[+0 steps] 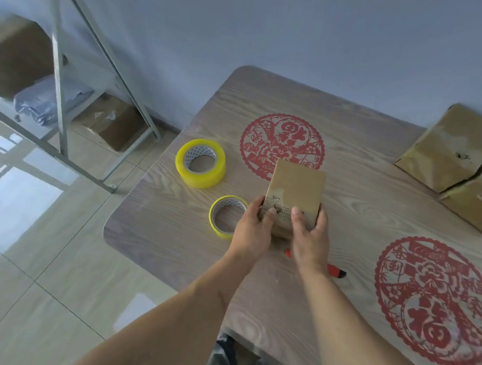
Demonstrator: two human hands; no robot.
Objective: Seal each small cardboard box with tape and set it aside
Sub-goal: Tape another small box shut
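Holding a small cardboard box (295, 196) above the table (359, 188), both hands clasp its near end: left hand (253, 227) grip curled on the left edge, right hand (309, 236) grip on the right. Two yellow tape rolls (200, 163) (227, 216) lie just left; two more boxes (453, 154) sit far right.

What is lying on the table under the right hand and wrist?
A red-handled tool shows on either side of the right hand; its middle is covered, so its type is unclear. Both hands grip the small box.
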